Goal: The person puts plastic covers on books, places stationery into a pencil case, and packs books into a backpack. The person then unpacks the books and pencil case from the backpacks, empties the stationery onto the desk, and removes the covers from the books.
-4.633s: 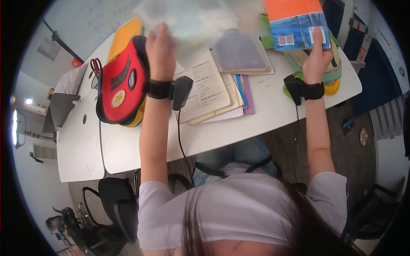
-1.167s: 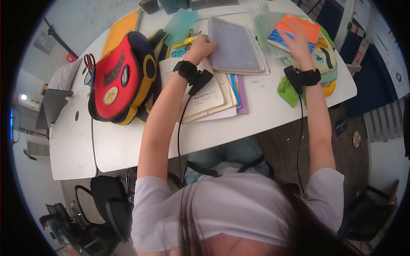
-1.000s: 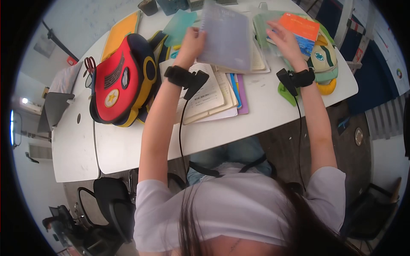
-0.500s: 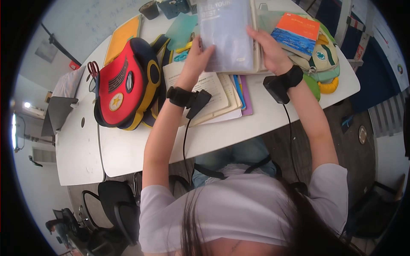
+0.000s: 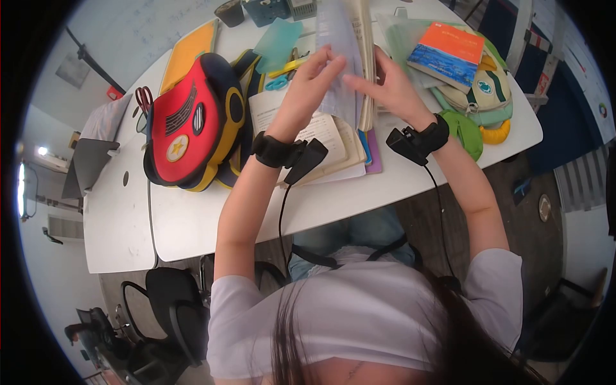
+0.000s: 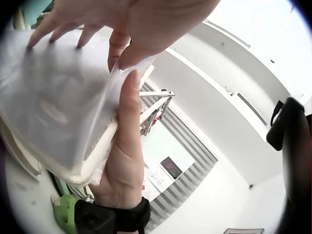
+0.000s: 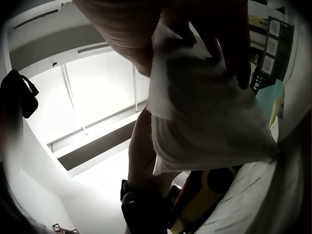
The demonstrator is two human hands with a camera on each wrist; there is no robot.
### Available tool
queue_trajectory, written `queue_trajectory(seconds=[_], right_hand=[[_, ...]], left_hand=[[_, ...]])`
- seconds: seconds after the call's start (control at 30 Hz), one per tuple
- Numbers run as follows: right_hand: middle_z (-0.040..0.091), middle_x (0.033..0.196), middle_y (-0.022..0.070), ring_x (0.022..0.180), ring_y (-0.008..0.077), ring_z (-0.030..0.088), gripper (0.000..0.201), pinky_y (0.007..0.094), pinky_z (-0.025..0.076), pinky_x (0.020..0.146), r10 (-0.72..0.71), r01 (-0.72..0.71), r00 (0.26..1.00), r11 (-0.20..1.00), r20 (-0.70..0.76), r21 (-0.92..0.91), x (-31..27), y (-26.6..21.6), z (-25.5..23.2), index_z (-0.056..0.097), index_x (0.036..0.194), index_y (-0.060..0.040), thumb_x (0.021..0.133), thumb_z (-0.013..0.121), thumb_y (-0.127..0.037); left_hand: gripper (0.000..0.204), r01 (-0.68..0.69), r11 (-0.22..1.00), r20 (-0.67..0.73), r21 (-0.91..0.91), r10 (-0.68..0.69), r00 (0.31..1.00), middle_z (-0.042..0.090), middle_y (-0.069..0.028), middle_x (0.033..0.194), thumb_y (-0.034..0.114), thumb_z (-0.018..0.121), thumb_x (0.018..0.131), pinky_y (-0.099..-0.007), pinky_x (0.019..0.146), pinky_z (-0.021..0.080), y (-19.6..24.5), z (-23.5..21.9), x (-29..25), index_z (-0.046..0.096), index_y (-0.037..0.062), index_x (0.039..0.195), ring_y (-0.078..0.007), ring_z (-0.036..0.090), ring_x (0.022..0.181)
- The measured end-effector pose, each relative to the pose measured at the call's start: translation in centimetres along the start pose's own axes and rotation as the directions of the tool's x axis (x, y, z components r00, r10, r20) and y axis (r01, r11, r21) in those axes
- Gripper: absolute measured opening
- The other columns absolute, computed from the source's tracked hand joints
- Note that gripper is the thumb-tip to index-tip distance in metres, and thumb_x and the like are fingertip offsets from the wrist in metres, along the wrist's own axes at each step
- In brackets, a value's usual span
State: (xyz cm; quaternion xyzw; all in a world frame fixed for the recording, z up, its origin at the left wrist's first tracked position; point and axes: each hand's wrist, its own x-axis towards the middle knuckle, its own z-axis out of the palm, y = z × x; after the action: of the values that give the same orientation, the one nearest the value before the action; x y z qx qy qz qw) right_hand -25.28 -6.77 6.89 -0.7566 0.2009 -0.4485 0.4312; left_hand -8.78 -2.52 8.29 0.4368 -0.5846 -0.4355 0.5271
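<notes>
A thick notebook in a translucent cover (image 5: 340,77) is tilted on edge above the papers, spine side or page edges toward the person. The left hand (image 5: 308,93) pinches the cover's edge between thumb and index; in the left wrist view the left hand (image 6: 131,24) spreads its other fingers over the clear cover (image 6: 53,107). The right hand (image 5: 394,90) grips the notebook from the other side, its thumb at the edge; the right wrist view shows the right hand's fingers (image 7: 234,48) over the pages (image 7: 209,112). Printed papers (image 5: 314,141) lie below.
A red backpack (image 5: 183,122) stands at the left beside a yellow folder (image 5: 189,54). At the right, an orange-and-blue book (image 5: 446,54) lies on a green-and-cream bag (image 5: 491,93). A teal sheet (image 5: 278,45), blue scissors (image 5: 277,83) and a dark pot (image 5: 229,13) are farther back.
The orange-and-blue book was released onto the bag. The covered notebook was lifted from the table, then turned from facing up to on edge, with both hands now closer together on it.
</notes>
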Motion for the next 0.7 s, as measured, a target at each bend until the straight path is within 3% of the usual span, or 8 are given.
queue_trajectory(seconds=[0.1, 0.17, 0.33, 0.4, 0.47, 0.57, 0.63, 0.7], right_hand=[[0.054, 0.108, 0.0062, 0.097, 0.0128, 0.051, 0.051, 0.0274, 0.042, 0.084, 0.081, -0.074, 0.995, 0.991, -0.057, 0.112, -0.1, 0.4, -0.7, 0.043, 0.12, -0.0006, 0.081, 0.064, -0.025], [0.054, 0.106, 0.0049, 0.095, 0.0104, 0.051, 0.041, 0.0251, 0.04, 0.084, 0.22, -0.189, 0.974, 0.927, -0.061, 0.324, -0.1, 0.5, -1.2, 0.047, 0.116, -0.001, 0.085, 0.058, -0.025], [0.056, 0.105, 0.0057, 0.094, 0.0098, 0.052, 0.037, 0.0237, 0.04, 0.084, 0.222, -0.188, 0.971, 0.94, -0.091, 0.284, -0.2, 0.7, -1.3, 0.05, 0.114, -0.0009, 0.086, 0.056, -0.024], [0.057, 0.104, 0.006, 0.093, 0.0099, 0.053, 0.036, 0.0234, 0.041, 0.082, 0.223, -0.188, 0.969, 0.946, -0.108, 0.263, -0.2, 2.0, -1.9, 0.05, 0.114, -0.0007, 0.086, 0.056, -0.023], [0.055, 0.11, 0.0071, 0.098, 0.0112, 0.053, 0.037, 0.0239, 0.042, 0.084, 0.347, -0.299, 0.935, 0.881, -0.072, 0.366, -0.4, 3.8, -3.1, 0.047, 0.117, 0.0011, 0.087, 0.054, -0.021], [0.055, 0.11, 0.0085, 0.097, 0.0138, 0.055, 0.036, 0.0252, 0.044, 0.084, 0.459, -0.338, 0.882, 0.772, -0.104, 0.538, -1.0, 4.1, -4.4, 0.046, 0.116, 0.0021, 0.086, 0.055, -0.018], [0.055, 0.111, 0.0087, 0.098, 0.0144, 0.055, 0.037, 0.0255, 0.044, 0.084, 0.483, -0.351, 0.871, 0.741, -0.092, 0.573, -1.1, 4.5, -5.1, 0.046, 0.117, 0.0019, 0.086, 0.056, -0.017], [0.056, 0.109, 0.0092, 0.097, 0.0158, 0.056, 0.038, 0.0272, 0.046, 0.083, 0.476, -0.338, 0.876, 0.727, -0.083, 0.598, -1.2, 4.6, -5.6, 0.047, 0.116, -0.0004, 0.084, 0.059, -0.017]], left_hand=[[0.027, 0.009, 0.996, 0.01, -0.089, -0.008, 1.0, 0.051, 0.0014, 0.091, 0.028, 0.052, 0.087, -0.0248, 0.083, 0.037, 0.0, -1.3, 0.0, 0.055, 0.0089, 0.105, -0.0074, 0.048, 0.086], [0.029, 0.027, 0.99, 0.036, -0.14, -0.022, 0.999, 0.053, 0.0006, 0.095, 0.028, 0.048, 0.088, -0.0276, 0.087, 0.038, 0.6, -2.6, -0.2, 0.054, 0.008, 0.108, -0.0088, 0.05, 0.089], [0.03, 0.028, 0.982, 0.035, -0.186, -0.022, 0.999, 0.054, -0.0004, 0.094, 0.027, 0.046, 0.088, -0.0275, 0.086, 0.039, 1.8, -3.6, -0.3, 0.054, 0.0053, 0.107, -0.009, 0.051, 0.091], [0.028, -0.007, 0.968, -0.015, -0.252, 0.004, 1.0, 0.055, -0.0004, 0.093, 0.026, 0.047, 0.088, -0.0239, 0.082, 0.04, 1.5, -4.8, -0.1, 0.055, 0.0049, 0.104, -0.0083, 0.052, 0.089], [0.023, -0.018, 0.964, -0.138, -0.266, -0.02, 0.99, 0.05, 0.0022, 0.079, 0.025, 0.049, 0.087, -0.0207, 0.064, 0.039, 2.0, -5.8, -0.2, 0.055, 0.0038, 0.093, -0.0054, 0.047, 0.073], [0.021, -0.054, 0.988, -0.215, -0.143, 0.022, 0.976, 0.046, 0.0037, 0.073, 0.025, 0.049, 0.088, -0.0188, 0.059, 0.035, 2.9, -8.1, -0.9, 0.055, 0.0045, 0.09, -0.0044, 0.042, 0.067], [0.02, 0.046, 0.98, -0.305, 0.191, 0.015, 0.952, 0.044, 0.0045, 0.07, 0.024, 0.047, 0.089, -0.0176, 0.059, 0.034, 2.4, -10.2, -1.1, 0.054, 0.0053, 0.089, -0.0039, 0.04, 0.065], [0.02, 0.055, 0.967, -0.328, 0.247, 0.03, 0.944, 0.044, 0.0046, 0.071, 0.024, 0.046, 0.089, -0.0178, 0.06, 0.034, 2.5, -11.0, -1.4, 0.054, 0.0057, 0.09, -0.0042, 0.039, 0.065]])
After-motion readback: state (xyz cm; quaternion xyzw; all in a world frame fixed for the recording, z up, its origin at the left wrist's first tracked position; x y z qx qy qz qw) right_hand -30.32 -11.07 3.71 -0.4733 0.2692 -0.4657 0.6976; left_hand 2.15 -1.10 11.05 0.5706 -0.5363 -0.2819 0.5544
